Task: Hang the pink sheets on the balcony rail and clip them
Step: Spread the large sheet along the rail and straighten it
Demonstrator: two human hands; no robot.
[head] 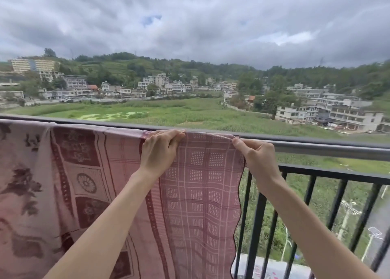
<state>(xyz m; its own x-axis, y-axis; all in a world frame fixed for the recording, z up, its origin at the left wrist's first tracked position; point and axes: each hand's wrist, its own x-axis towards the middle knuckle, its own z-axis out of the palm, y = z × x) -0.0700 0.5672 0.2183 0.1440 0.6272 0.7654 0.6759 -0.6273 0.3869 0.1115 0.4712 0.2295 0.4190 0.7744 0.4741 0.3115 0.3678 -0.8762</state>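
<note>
Both forearms up, your left hand (157, 150) and right hand (258, 154) pinching checked pink sheet (200, 184) on rail (316, 147); unclipped, wind could drag it off

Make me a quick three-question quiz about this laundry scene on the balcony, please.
1. True or false: a clip is visible on the checked pink sheet.
2. Which hand pinches that sheet's right top corner? A) left hand B) right hand
3. What does the checked sheet overlap on its left?

Key:
1. False, none shows.
2. B.
3. The floral pink sheet, also draped over the rail.
</note>
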